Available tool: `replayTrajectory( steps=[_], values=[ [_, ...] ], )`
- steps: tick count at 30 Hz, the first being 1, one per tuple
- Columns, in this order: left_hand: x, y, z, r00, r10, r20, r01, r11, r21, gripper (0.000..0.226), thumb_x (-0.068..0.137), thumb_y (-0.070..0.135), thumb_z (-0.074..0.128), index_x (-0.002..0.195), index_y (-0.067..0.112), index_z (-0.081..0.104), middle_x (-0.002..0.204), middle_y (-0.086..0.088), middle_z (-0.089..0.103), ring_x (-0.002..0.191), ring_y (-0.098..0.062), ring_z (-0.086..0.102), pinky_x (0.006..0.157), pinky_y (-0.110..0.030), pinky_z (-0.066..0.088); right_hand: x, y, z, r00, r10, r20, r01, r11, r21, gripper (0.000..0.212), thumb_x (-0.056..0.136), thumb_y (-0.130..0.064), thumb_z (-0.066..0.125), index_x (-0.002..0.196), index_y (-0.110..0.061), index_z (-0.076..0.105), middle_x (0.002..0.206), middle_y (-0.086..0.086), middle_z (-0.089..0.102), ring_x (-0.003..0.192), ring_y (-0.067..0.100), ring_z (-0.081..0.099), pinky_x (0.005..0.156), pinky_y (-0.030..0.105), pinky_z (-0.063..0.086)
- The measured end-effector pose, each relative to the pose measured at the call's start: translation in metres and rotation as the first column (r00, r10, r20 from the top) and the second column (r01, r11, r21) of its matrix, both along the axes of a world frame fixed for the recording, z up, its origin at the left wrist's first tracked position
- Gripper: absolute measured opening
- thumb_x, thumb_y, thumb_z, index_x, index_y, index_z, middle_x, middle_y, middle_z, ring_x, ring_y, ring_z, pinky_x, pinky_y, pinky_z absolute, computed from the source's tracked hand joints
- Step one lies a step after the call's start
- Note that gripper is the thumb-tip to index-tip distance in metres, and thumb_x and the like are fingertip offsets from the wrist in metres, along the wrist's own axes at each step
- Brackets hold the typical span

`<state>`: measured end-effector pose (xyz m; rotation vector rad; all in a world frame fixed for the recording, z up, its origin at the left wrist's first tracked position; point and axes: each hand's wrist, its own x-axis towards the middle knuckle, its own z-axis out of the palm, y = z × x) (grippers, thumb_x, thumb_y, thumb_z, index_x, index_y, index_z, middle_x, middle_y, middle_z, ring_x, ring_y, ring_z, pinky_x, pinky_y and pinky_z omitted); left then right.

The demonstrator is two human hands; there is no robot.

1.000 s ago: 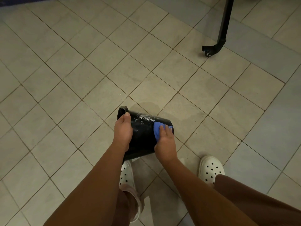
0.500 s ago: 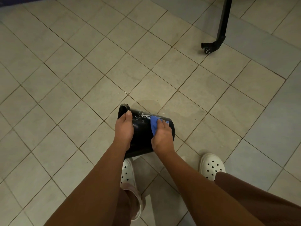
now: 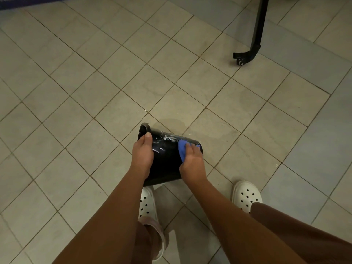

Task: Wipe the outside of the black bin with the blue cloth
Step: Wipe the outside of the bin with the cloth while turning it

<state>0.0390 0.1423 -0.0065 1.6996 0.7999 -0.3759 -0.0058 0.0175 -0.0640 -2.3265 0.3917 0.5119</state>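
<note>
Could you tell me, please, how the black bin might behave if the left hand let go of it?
The black bin lies tipped on its round side, so it would probably roll. Its glossy wall carries white streaks, perhaps soap, so it is likely slippery under the left hand. One hand steadies it, so it seems light.

White perforated left clog [image 3: 145,204] and right clog [image 3: 246,195], a brown trouser leg [image 3: 304,237], a pale pinkish cuff [image 3: 154,225] on the left leg

Tiled floor [image 3: 95,92] lies open around the black bin [image 3: 167,161]; white clogs [image 3: 246,195] nearby, stand leg [image 3: 255,39] well apart.
</note>
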Motion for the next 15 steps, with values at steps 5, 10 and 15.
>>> replayTrajectory(
  steps=[5, 10, 15],
  values=[
    [0.001, 0.002, -0.001, 0.999, -0.037, 0.014, 0.036, 0.999, 0.004, 0.035, 0.107, 0.033, 0.037, 0.099, 0.019, 0.068, 0.100, -0.009, 0.071, 0.098, -0.027, 0.067, 0.084, -0.037, 0.053, -0.004, 0.021, 0.008, 0.960, 0.161, 0.229, -0.170, 0.985, 0.020, 0.069, 0.087, -0.001, 0.050, 0.147, -0.011, 0.018, 0.155, 0.011, 0.015, 0.144, 0.029, 0.001, 0.117, 0.037, 0.000],
    [0.000, -0.001, -0.001, 0.999, -0.047, 0.016, 0.047, 0.999, -0.013, 0.035, 0.107, 0.033, 0.037, 0.102, 0.018, 0.068, 0.102, -0.011, 0.070, 0.100, -0.027, 0.066, 0.089, -0.039, 0.053, 0.022, 0.008, 0.009, 0.991, 0.078, 0.111, -0.084, 0.995, 0.049, 0.070, 0.084, -0.002, 0.056, 0.145, -0.014, 0.023, 0.150, 0.007, 0.027, 0.141, 0.024, 0.015, 0.116, 0.033, 0.010],
    [-0.001, -0.004, 0.002, 0.999, -0.024, -0.021, 0.024, 0.999, -0.031, 0.042, 0.106, 0.041, 0.037, 0.119, 0.012, 0.065, 0.112, -0.014, 0.068, 0.106, -0.030, 0.064, 0.096, -0.045, 0.051, 0.001, 0.008, 0.007, 0.999, -0.033, 0.036, 0.032, 0.999, 0.015, 0.073, 0.087, -0.002, 0.053, 0.148, -0.013, 0.015, 0.154, 0.011, 0.017, 0.143, 0.028, 0.008, 0.118, 0.038, 0.011]
  ],
)
